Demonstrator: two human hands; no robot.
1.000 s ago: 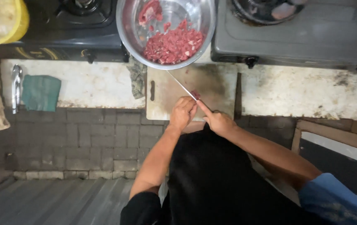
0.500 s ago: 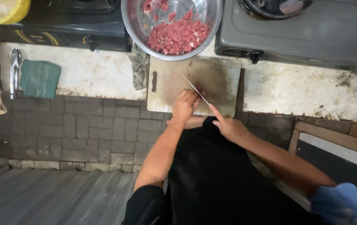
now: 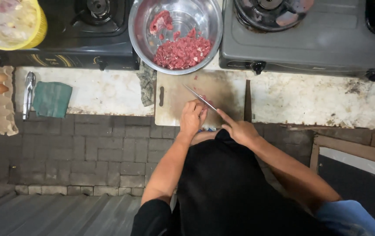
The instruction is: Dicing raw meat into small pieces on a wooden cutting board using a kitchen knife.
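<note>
Left hand (image 3: 191, 117) fingers curled, pinning red meat (image 3: 205, 99) on cutting board (image 3: 222, 91). Right hand (image 3: 240, 130) fingers wrapped round knife (image 3: 199, 97), blade angled beside left fingertips for slicing. Steel bowl (image 3: 205, 17) just beyond my fingers, ready for cut pieces.

The cutting board (image 3: 222, 94) lies on the table (image 3: 318, 102). At its 12 o'clock stands the bowl (image 3: 176, 32) holding meat (image 3: 182, 52); the cloth (image 3: 52, 98) lies at 9 o'clock.

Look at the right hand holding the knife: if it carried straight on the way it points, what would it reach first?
The right hand points up-left along the knife. It would probably meet the left hand and the red meat under it first, on the cutting board; depth is unclear.
</note>
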